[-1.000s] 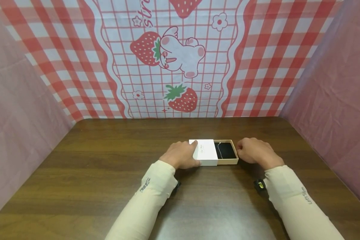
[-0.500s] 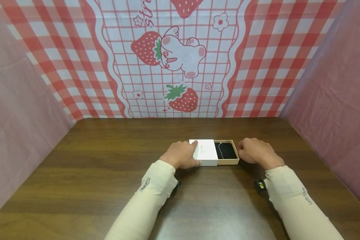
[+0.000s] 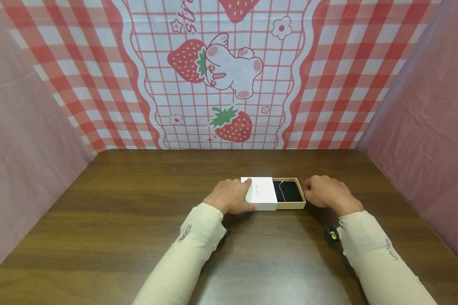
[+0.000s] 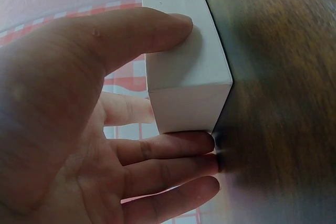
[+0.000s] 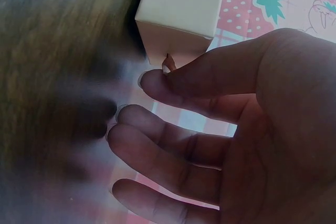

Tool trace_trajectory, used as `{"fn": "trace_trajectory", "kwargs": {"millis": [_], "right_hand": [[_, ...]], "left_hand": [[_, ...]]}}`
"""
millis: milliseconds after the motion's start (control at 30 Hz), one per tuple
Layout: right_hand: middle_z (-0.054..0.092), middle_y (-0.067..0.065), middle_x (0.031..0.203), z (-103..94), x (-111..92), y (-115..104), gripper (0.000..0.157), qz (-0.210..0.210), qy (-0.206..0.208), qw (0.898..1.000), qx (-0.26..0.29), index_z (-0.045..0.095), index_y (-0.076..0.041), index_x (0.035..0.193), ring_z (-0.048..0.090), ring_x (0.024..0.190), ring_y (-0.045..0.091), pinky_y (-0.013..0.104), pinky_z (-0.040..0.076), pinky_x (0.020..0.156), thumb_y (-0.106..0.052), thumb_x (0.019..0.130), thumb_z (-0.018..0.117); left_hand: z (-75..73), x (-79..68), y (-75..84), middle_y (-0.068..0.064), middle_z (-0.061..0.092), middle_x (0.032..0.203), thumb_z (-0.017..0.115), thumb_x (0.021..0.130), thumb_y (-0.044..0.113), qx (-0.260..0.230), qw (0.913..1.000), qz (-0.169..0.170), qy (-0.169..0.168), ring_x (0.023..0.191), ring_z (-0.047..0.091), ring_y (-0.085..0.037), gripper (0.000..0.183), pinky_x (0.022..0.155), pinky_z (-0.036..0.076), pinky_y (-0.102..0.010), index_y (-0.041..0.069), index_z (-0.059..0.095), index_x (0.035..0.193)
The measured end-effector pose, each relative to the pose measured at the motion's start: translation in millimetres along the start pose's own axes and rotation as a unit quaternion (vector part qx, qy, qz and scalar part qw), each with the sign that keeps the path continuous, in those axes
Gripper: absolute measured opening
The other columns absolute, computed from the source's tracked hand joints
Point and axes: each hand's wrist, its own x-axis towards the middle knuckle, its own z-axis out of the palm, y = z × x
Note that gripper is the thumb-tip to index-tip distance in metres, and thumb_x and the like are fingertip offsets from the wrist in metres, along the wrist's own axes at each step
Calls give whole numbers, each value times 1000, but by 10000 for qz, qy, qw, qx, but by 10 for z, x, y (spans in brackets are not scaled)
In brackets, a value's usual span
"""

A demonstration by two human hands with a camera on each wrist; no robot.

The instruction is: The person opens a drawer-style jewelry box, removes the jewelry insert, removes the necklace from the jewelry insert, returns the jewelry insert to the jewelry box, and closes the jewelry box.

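Observation:
A white jewelry box sleeve with small print lies on the table, and a cream drawer projects from its right end. Inside the drawer is a black pad with a thin silvery chain across it. My left hand grips the sleeve's left end; in the left wrist view the thumb presses one long side and fingers touch the end face. At the drawer's right end, my right hand pinches a small ribbon tab between thumb and index finger, its other fingers loosely bent.
The brown wooden table stretches around the box. A red-and-white checked cloth with strawberries hangs behind it, and pink curtains stand at both sides.
The drawer has slid slightly right out of the sleeve, along with my right hand. A little more of the black pad shows. My left hand and the sleeve have stayed in place.

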Motion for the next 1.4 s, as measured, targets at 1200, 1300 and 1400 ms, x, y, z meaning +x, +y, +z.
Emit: {"fn": "trace_trajectory", "kwargs": {"millis": [1200, 1300, 1400], "right_hand": [[58, 5, 80, -7, -15, 21, 16, 234, -41, 9997, 0, 63, -18, 73, 52, 76, 25, 46, 40, 60, -13, 82, 51], [57, 5, 78, -9, -18, 23, 17, 228, -18, 9997, -9, 63, -18, 73, 52, 75, 25, 46, 39, 60, -12, 82, 50], [57, 4, 77, -12, -22, 30, 18, 209, -5, 9998, -23, 62, -19, 71, 52, 75, 25, 45, 39, 59, -12, 82, 49]], "left_hand": [[-10, -22, 8, -12, 64, 130, 69, 88, 52, -20, 10000, -55, -62, 96, 63, -21, 82, 84, 52, -39, 12, 41, 154], [-9, -20, 9, -12, 64, 130, 69, 88, 52, -23, 10000, -60, -56, 96, 63, -21, 82, 84, 53, -39, 12, 42, 153], [-9, -19, 11, -12, 63, 131, 69, 88, 52, -35, 10000, -61, -46, 96, 63, -21, 82, 84, 52, -39, 12, 42, 154]]}}
